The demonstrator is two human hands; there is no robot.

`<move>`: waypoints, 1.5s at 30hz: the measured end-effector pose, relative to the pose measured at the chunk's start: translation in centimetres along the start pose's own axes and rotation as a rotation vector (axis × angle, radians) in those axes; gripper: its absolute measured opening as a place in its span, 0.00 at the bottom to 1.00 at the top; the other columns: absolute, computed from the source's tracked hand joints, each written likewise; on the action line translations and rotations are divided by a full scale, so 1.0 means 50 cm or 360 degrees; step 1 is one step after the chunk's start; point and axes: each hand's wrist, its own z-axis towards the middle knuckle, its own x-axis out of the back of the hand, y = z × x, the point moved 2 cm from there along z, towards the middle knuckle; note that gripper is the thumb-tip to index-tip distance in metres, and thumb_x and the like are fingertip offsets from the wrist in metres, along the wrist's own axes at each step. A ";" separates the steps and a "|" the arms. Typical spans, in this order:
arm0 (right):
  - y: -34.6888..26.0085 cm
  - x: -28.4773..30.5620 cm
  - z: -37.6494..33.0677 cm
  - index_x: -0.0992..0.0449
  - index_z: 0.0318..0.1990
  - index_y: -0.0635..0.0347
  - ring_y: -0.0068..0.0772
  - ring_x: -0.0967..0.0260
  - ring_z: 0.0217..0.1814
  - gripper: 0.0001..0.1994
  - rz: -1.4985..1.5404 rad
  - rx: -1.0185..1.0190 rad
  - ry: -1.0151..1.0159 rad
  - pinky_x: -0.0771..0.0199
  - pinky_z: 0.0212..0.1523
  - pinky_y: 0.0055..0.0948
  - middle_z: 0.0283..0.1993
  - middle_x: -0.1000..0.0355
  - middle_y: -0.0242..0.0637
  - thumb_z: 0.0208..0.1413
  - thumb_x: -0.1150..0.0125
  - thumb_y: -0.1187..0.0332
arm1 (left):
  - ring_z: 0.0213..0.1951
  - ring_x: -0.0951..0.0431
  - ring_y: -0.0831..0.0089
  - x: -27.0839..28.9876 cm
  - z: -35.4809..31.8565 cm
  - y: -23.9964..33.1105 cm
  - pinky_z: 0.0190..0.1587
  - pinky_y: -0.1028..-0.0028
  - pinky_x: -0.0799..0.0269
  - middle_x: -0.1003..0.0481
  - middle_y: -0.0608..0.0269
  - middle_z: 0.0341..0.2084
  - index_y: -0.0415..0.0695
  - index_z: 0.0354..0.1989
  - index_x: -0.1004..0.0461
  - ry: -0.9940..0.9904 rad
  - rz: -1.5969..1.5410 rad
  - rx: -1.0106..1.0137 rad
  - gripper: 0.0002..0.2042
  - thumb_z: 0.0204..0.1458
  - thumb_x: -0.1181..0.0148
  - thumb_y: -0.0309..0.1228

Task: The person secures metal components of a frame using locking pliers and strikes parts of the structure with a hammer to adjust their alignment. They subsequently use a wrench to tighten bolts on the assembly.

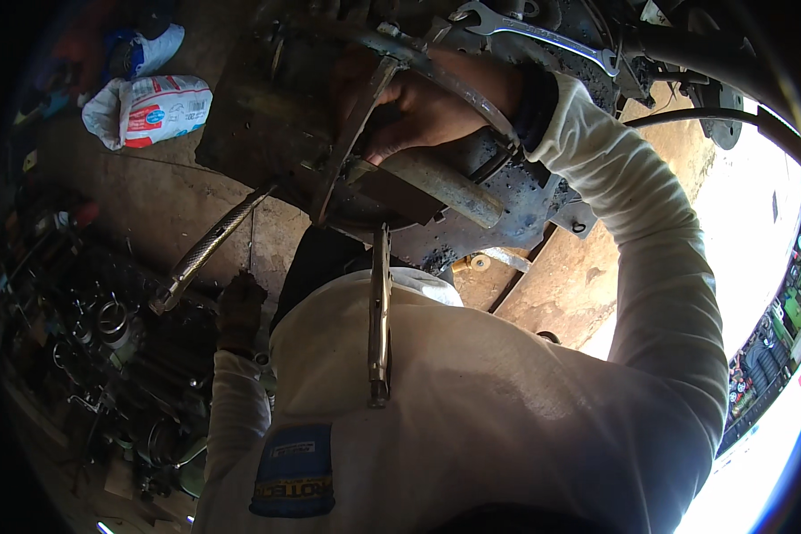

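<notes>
My right hand reaches in among curved flat metal strips on a dark steel worktop. Its fingers are curled and closed, thumb near a small bracket; what they grip is hidden. Just below it lies a short round metal pipe beside a dark flat plate. Two locking pliers stick out from the curved piece: one set slants to the lower left, the other points toward my chest. My left hand hangs low at the left in deep shade, near the machine parts; its fingers cannot be made out.
An open-end spanner lies at the worktop's far right. A crumpled white and red bag sits at the far left. Dark machine parts crowd the lower left. A dark cable crosses at right; a brass fitting shows below the worktop.
</notes>
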 end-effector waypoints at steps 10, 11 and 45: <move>0.001 0.000 0.003 0.23 0.47 0.57 0.27 0.27 0.43 0.12 -0.0010 0.0118 0.0030 0.29 0.49 0.26 0.39 0.24 0.33 0.56 0.38 0.68 | 0.38 0.26 0.56 0.016 0.002 0.013 0.40 0.60 0.28 0.28 0.54 0.32 0.44 0.33 0.28 0.0035 0.0612 -0.0534 0.07 0.48 0.44 0.32; 0.003 -0.001 0.004 0.23 0.48 0.57 0.27 0.27 0.43 0.12 -0.0015 0.0058 -0.0015 0.29 0.49 0.26 0.39 0.24 0.33 0.56 0.38 0.67 | 0.38 0.26 0.56 0.020 0.005 0.021 0.40 0.60 0.28 0.28 0.54 0.32 0.44 0.33 0.28 0.0036 0.0610 -0.0540 0.07 0.48 0.44 0.32; -0.029 0.139 -0.230 0.22 0.46 0.56 0.49 0.27 0.46 0.16 -0.1354 -0.0784 0.0796 0.25 0.45 0.41 0.44 0.25 0.47 0.48 0.37 0.68 | 0.45 0.26 0.56 0.040 -0.002 0.029 0.47 0.62 0.28 0.27 0.50 0.41 0.42 0.46 0.30 -0.0139 0.0905 -0.0802 0.13 0.55 0.45 0.34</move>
